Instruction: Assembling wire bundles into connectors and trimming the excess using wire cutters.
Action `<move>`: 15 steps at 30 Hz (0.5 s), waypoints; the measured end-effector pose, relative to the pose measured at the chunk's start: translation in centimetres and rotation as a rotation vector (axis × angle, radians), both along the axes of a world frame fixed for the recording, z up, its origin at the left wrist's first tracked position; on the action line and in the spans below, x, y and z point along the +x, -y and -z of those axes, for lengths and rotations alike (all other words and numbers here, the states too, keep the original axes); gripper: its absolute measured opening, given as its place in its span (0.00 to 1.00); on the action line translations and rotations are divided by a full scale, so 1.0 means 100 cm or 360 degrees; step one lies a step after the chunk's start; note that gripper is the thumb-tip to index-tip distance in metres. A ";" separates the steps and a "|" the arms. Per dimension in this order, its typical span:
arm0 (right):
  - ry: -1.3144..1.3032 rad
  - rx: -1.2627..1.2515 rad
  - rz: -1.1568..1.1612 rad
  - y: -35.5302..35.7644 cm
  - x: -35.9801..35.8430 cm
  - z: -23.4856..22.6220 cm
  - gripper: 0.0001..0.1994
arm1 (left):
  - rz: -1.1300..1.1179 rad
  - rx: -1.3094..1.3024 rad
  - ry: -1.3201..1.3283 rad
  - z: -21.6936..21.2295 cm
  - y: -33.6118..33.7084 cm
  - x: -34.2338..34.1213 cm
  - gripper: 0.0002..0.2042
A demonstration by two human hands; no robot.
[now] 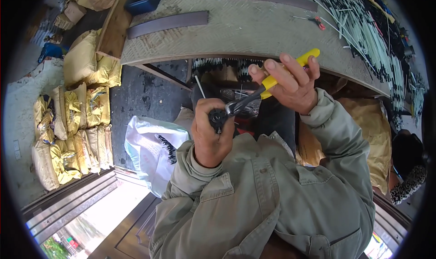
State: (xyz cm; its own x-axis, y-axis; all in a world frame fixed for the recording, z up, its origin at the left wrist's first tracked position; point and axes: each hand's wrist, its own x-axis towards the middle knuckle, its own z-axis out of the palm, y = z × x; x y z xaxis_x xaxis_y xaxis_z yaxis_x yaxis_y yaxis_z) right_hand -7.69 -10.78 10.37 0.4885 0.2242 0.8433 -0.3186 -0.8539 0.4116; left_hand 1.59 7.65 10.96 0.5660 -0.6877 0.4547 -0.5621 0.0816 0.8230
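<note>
My left hand point(211, 138) is closed around a round black plastic-looking piece point(218, 117), its ribbed end facing up. A thin white rod point(200, 87) sticks up beyond the fist; whether it joins the black piece is hidden. In my right hand point(297, 84) are yellow-handled pliers point(272, 82), their handles spread and running between the fingers. The metal jaws sit right at the edge of the black piece, close to my left thumb and fingers. Whether the jaws grip it cannot be made out.
A worn workbench point(254, 32) stands ahead, bearing two dark flat strips, red-handled scissors point(320, 23) and a heap of pale rods point(363, 32) with black ends. Stacked sacks point(81, 122) stand left. A white bag point(150, 141) lies near my left elbow, a brown sack point(368, 131) at right.
</note>
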 end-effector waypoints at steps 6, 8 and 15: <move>0.0034 0.0132 -0.0016 -0.008 0.002 0.017 0.09 | -0.0053 0.0012 0.0006 0.001 -0.002 0.001 0.16; 0.0037 0.0190 0.0002 -0.013 0.001 0.021 0.09 | -0.0053 0.0035 -0.0012 0.000 -0.002 0.001 0.16; -0.0639 0.0460 -0.0288 -0.004 -0.033 -0.012 0.11 | 0.0005 0.0080 -0.0138 -0.004 -0.007 0.000 0.20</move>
